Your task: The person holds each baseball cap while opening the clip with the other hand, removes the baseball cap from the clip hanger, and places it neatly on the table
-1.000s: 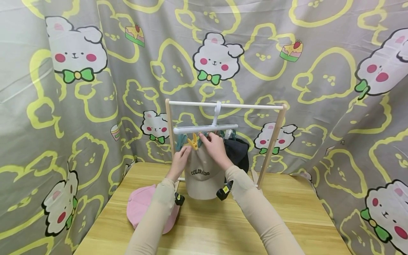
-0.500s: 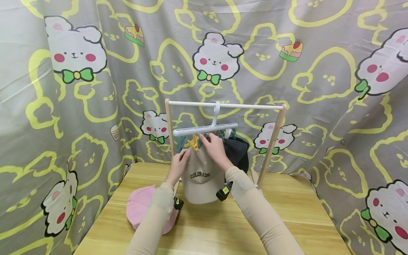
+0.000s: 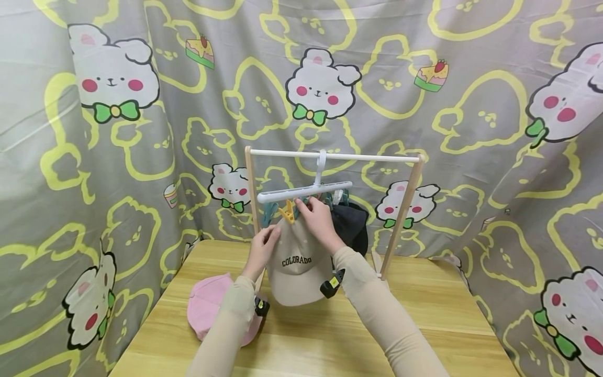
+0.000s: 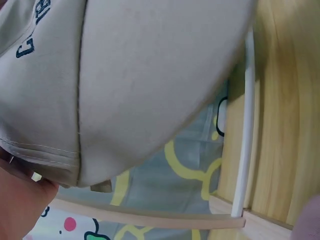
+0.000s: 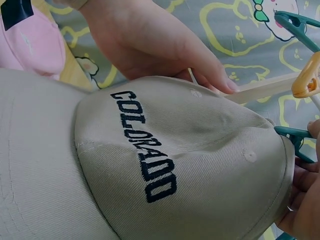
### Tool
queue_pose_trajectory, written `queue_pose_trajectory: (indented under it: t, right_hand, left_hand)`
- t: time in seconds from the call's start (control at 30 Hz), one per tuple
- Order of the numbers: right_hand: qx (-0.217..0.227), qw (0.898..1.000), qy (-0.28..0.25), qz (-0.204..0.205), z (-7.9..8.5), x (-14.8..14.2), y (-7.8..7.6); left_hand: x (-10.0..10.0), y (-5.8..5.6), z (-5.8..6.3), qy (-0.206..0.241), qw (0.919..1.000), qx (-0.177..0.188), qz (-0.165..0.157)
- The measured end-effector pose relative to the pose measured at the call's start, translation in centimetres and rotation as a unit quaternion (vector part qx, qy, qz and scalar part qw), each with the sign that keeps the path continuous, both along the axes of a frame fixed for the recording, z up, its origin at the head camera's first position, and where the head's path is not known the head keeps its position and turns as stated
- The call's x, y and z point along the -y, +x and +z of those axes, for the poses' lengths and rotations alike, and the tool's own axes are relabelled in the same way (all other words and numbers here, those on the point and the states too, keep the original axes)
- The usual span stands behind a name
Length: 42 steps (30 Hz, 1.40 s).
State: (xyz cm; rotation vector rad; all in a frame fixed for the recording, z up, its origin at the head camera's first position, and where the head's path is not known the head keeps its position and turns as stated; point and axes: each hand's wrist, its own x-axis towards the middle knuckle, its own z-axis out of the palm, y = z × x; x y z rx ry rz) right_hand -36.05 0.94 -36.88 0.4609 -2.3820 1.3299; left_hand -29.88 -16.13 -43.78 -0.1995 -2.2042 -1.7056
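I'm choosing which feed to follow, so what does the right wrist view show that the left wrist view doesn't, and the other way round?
Only the right wrist view shows the right hand pinching a teal clip, the yellow clip, and the complete COLORADO lettering.
Only the left wrist view shows the wooden rack foot, with the white lower bar ending beside it.
Both show the beige cap, the left hand, a wooden rack post and the patterned curtain.

1. A makeshift booth, walled by cartoon-print curtain (image 3: 320,89) at the back and both sides; whether inside a home or a studio cannot be told.
2. A wood-grain table (image 3: 301,335) spans the nook, a rack (image 3: 402,217) standing on it.
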Motion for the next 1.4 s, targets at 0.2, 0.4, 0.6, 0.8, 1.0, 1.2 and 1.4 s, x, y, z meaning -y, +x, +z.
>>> queue_pose_trajectory:
  t: [0.2, 0.4, 0.6, 0.8, 1.0, 1.2, 1.4]
  right_hand:
    - [0.001, 1.000, -0.001, 0.000, 0.1, 0.0, 0.1]
    - [-0.002, 1.000, -0.004, 0.002, 0.0, 0.0, 0.1]
    - [-0.001, 1.000, -0.006, 0.000, 0.0, 0.0, 0.1]
    - [-0.001, 1.000, -0.004, 0.000, 0.0, 0.0, 0.1]
    - [-0.001, 1.000, -0.003, 0.000, 0.0, 0.0, 0.2]
    - [0.002, 1.000, -0.004, 0.002, 0.1, 0.0, 0.3]
    - [0.003, 1.000, -0.005, 0.006, 0.1, 0.0, 0.4]
  left_hand:
    - [0.5, -0.6, -1.9, 0.013, 0.9999, 0.003, 0.008]
    - [0.9, -0.9, -3.1, 0.019, 0.9997, 0.000, 0.013]
    - [1.2, -0.5, -3.4, 0.024, 0.9996, -0.002, 0.013]
    - [1.3, 0.2, -3.4, 0.034, 0.9994, -0.002, 0.009]
    - [1.2, 1.0, -3.4, 0.021, 0.9995, -0.019, 0.013]
    - [1.1, 1.6, -3.3, -0.007, 0.9980, -0.056, 0.026]
    - [1.1, 1.9, -3.5, -0.030, 0.9958, -0.079, 0.035]
